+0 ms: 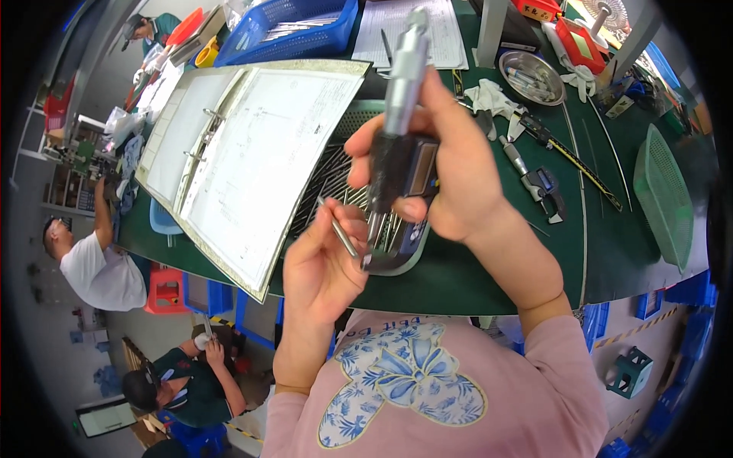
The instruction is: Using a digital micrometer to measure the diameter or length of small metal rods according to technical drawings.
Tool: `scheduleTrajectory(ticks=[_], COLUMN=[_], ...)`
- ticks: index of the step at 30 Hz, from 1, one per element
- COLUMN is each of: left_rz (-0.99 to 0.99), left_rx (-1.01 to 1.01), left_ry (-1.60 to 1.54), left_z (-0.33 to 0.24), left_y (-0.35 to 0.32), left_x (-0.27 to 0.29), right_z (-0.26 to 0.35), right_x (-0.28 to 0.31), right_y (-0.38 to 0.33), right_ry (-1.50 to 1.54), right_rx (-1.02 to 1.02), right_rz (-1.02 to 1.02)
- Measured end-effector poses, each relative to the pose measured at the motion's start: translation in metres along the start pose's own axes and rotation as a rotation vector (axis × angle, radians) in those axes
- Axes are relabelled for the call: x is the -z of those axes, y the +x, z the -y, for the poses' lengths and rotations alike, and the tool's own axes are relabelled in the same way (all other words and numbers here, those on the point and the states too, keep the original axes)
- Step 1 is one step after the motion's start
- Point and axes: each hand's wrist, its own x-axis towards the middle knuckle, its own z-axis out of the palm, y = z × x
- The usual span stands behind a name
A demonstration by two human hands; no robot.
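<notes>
My right hand (pixel 467 172) is closed around a digital micrometer (pixel 391 156), its silver barrel pointing up and away and its small display turned sideways. Between the fingertips of my left hand (pixel 314 267) a short, thin metal rod (pixel 343 237) is pinched. One end of the rod is close to the lower end of the micrometer; whether they touch I cannot tell. Below both hands, many similar metal rods (pixel 330 183) lie in a green basket (pixel 365 118), partly hidden by my hands and by an open ring binder (pixel 263 153) with drawing sheets.
To the right lie a second micrometer (pixel 537 182), a caliper (pixel 573 156), a white glove (pixel 492 99) and a metal bowl (pixel 561 90) of small parts. A green basket (pixel 663 198) stands at the right edge, a blue basket (pixel 294 49) behind the binder. Two people (pixel 103 263) work at left.
</notes>
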Motion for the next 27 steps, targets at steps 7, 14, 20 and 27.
scheduleTrajectory(ticks=[7,14,20,27], left_rz=[-0.249,-0.427,0.136,0.176], left_rx=[-0.592,-0.338,-0.445,-0.602], left_ry=[1.999,3.110,3.008,2.775], left_z=[-0.010,-0.013,-0.005,-0.012], left_y=[0.023,0.047,0.056,0.051], left_x=[-0.009,0.015,0.024,0.024], right_z=[0.042,0.050,0.047,0.040], right_x=[0.026,0.028,0.024,0.024], right_y=[-0.010,-0.012,-0.008,-0.007], right_ry=[-0.043,-0.086,-0.026,-0.051], right_rx=[0.343,0.403,0.322,0.290], right_rz=[-0.085,-0.089,-0.127,-0.212])
